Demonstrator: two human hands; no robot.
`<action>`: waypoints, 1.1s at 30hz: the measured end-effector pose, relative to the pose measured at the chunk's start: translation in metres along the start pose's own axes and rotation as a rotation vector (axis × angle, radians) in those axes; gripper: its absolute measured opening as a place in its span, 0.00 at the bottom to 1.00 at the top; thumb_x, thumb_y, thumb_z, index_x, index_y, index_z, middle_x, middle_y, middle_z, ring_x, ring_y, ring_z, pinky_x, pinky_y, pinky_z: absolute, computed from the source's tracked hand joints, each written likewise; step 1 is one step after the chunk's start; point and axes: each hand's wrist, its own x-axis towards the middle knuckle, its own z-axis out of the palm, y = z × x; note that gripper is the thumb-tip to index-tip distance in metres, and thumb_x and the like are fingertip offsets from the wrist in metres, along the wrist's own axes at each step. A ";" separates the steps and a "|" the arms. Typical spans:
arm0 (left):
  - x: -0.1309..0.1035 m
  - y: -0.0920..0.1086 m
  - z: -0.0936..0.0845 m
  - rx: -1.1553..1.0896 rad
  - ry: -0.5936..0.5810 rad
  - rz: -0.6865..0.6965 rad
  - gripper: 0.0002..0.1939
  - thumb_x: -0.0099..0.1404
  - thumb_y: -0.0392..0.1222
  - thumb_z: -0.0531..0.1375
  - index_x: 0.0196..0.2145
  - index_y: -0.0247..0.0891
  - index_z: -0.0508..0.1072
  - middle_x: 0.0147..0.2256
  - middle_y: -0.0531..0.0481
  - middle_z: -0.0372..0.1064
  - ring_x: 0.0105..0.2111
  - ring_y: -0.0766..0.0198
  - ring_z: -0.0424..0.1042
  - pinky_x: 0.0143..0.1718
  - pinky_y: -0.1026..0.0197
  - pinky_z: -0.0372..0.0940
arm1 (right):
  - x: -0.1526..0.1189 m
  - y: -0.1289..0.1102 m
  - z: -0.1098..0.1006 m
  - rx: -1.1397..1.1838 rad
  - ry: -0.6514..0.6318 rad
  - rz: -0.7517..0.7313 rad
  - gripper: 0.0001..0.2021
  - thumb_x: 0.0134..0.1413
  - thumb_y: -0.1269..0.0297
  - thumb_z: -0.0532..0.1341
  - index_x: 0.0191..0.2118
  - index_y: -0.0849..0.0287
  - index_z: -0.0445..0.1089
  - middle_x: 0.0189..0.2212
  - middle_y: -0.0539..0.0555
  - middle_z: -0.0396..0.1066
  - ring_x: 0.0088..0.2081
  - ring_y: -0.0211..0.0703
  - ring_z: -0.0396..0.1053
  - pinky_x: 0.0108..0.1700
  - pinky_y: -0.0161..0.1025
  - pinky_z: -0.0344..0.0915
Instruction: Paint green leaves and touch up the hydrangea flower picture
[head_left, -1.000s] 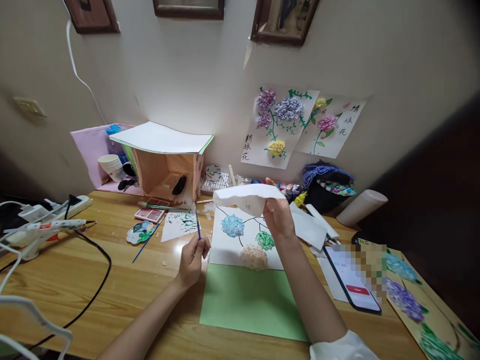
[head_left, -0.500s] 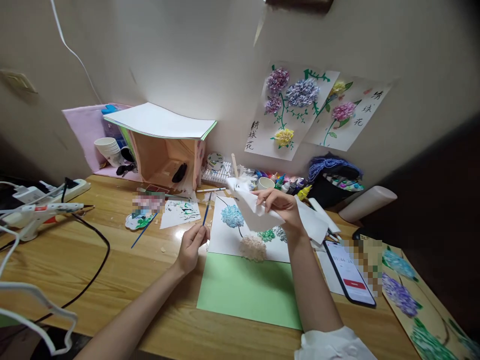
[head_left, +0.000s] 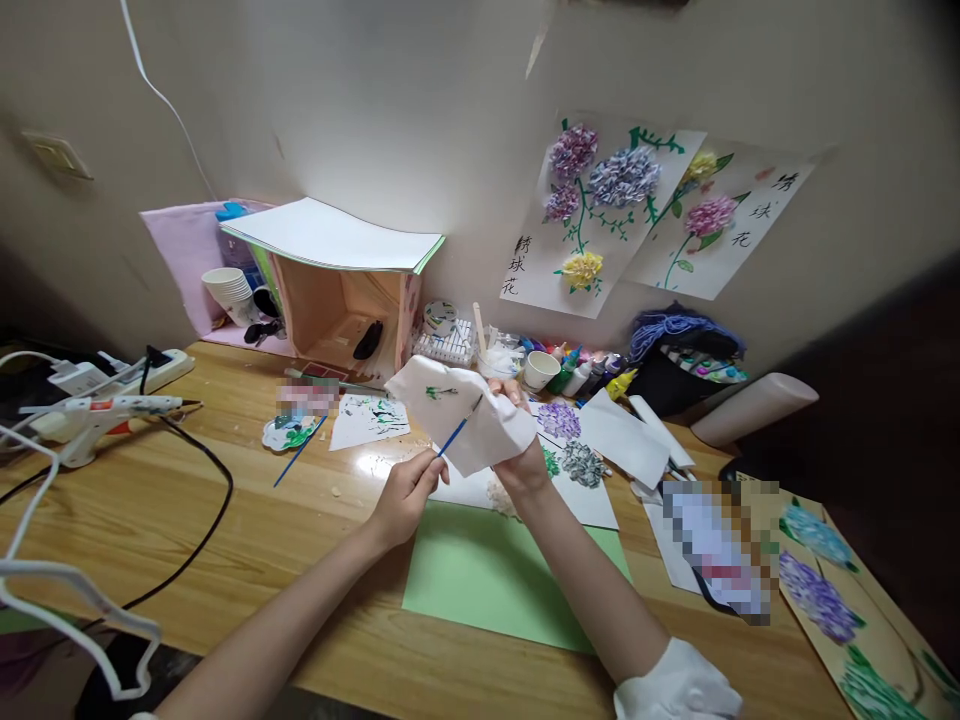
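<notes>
My left hand pinches a thin blue paintbrush, its dark tip against a white tissue. Green-black marks show on the tissue's upper left. Partly behind the tissue, my right hand grips it from the right side. Both are raised over a white sheet bearing a purple flower, a grey one and a green one, the last partly covered. Under that sheet lies a green sheet.
A glue gun and cables lie at the left. Behind are a paint palette, a second brush, an open box, a paper cup and paint bottles. A phone and flower picture lie right.
The tissue has moved left and spread out, showing its marks. My left hand has brought the brush right, onto the tissue. The view has shifted slightly.
</notes>
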 end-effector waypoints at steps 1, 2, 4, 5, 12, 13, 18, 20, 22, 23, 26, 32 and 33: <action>0.000 0.000 0.000 -0.004 0.003 -0.009 0.19 0.70 0.51 0.48 0.27 0.38 0.65 0.20 0.57 0.52 0.22 0.67 0.54 0.28 0.62 0.50 | -0.002 0.004 0.001 0.029 0.007 0.034 0.13 0.44 0.62 0.67 0.25 0.53 0.60 0.31 0.45 0.68 0.34 0.38 0.68 0.43 0.38 0.68; 0.001 0.000 0.000 -0.008 0.006 -0.016 0.19 0.70 0.51 0.48 0.27 0.38 0.65 0.19 0.58 0.51 0.22 0.67 0.54 0.27 0.62 0.50 | -0.004 0.007 0.002 0.049 0.013 0.068 0.11 0.44 0.62 0.67 0.27 0.52 0.62 0.33 0.45 0.70 0.36 0.39 0.69 0.44 0.39 0.69; 0.001 -0.001 0.000 -0.016 0.013 -0.025 0.18 0.69 0.51 0.48 0.27 0.38 0.65 0.19 0.58 0.51 0.22 0.67 0.53 0.27 0.62 0.50 | -0.008 0.011 0.003 0.059 0.013 0.145 0.10 0.45 0.60 0.67 0.32 0.50 0.65 0.39 0.47 0.73 0.40 0.43 0.71 0.45 0.44 0.70; 0.001 -0.001 0.001 -0.020 0.017 -0.025 0.18 0.69 0.50 0.47 0.27 0.38 0.65 0.19 0.58 0.50 0.21 0.67 0.53 0.27 0.62 0.49 | -0.010 0.013 0.003 0.048 0.012 0.171 0.11 0.46 0.59 0.67 0.36 0.49 0.66 0.42 0.48 0.73 0.42 0.45 0.71 0.46 0.46 0.70; 0.001 -0.008 0.001 -0.010 0.077 -0.006 0.14 0.67 0.46 0.50 0.26 0.39 0.64 0.20 0.57 0.53 0.22 0.67 0.54 0.26 0.62 0.50 | -0.012 0.014 0.005 -0.223 -0.050 0.232 0.16 0.41 0.58 0.69 0.40 0.53 0.72 0.35 0.52 0.77 0.40 0.48 0.73 0.39 0.42 0.73; 0.000 -0.009 0.000 -0.004 0.081 -0.002 0.13 0.66 0.45 0.50 0.26 0.39 0.65 0.20 0.57 0.54 0.22 0.67 0.55 0.26 0.62 0.50 | -0.011 0.014 0.005 -0.263 -0.058 0.274 0.16 0.39 0.59 0.70 0.37 0.54 0.72 0.32 0.52 0.77 0.39 0.49 0.73 0.36 0.42 0.73; 0.000 -0.011 -0.002 0.022 0.080 0.014 0.12 0.64 0.43 0.51 0.25 0.39 0.66 0.19 0.57 0.54 0.21 0.67 0.56 0.25 0.62 0.51 | -0.011 0.012 0.006 -0.316 0.018 0.313 0.12 0.33 0.61 0.72 0.28 0.57 0.74 0.22 0.51 0.75 0.31 0.48 0.73 0.28 0.40 0.69; 0.000 -0.009 -0.002 0.023 0.083 0.019 0.12 0.64 0.43 0.51 0.25 0.39 0.66 0.19 0.57 0.54 0.21 0.67 0.56 0.25 0.62 0.51 | -0.012 0.013 0.005 -0.311 0.057 0.279 0.11 0.32 0.63 0.72 0.26 0.58 0.74 0.21 0.50 0.75 0.30 0.46 0.73 0.28 0.38 0.68; 0.000 -0.006 -0.002 0.024 0.085 0.019 0.13 0.64 0.44 0.50 0.25 0.39 0.66 0.20 0.57 0.54 0.21 0.66 0.57 0.26 0.62 0.52 | -0.013 0.014 0.005 -0.296 0.083 0.234 0.10 0.33 0.63 0.72 0.25 0.58 0.74 0.21 0.50 0.75 0.30 0.45 0.72 0.28 0.38 0.68; 0.000 -0.004 -0.002 0.026 0.084 0.016 0.13 0.65 0.45 0.50 0.25 0.39 0.66 0.20 0.56 0.55 0.21 0.66 0.57 0.26 0.62 0.53 | -0.013 0.015 0.005 -0.290 0.093 0.213 0.09 0.33 0.63 0.71 0.25 0.58 0.74 0.22 0.50 0.76 0.30 0.45 0.72 0.29 0.38 0.68; 0.001 -0.001 -0.001 0.029 0.076 -0.007 0.16 0.67 0.47 0.49 0.24 0.39 0.65 0.20 0.56 0.56 0.22 0.66 0.58 0.27 0.62 0.54 | -0.014 0.017 0.006 -0.287 0.124 0.160 0.08 0.34 0.62 0.70 0.24 0.57 0.74 0.22 0.50 0.76 0.32 0.45 0.72 0.31 0.39 0.69; 0.000 0.003 -0.001 0.028 0.054 -0.030 0.19 0.69 0.50 0.49 0.24 0.39 0.64 0.19 0.56 0.56 0.22 0.67 0.58 0.27 0.62 0.54 | -0.014 0.019 0.007 -0.331 0.135 0.094 0.06 0.38 0.61 0.68 0.24 0.56 0.73 0.23 0.50 0.76 0.34 0.46 0.72 0.36 0.41 0.69; 0.000 0.004 -0.001 0.026 0.045 -0.026 0.19 0.69 0.50 0.49 0.24 0.39 0.65 0.19 0.56 0.56 0.22 0.67 0.58 0.28 0.62 0.54 | -0.013 0.018 0.006 -0.336 0.140 0.081 0.06 0.38 0.61 0.68 0.24 0.56 0.73 0.23 0.50 0.76 0.35 0.46 0.72 0.36 0.41 0.69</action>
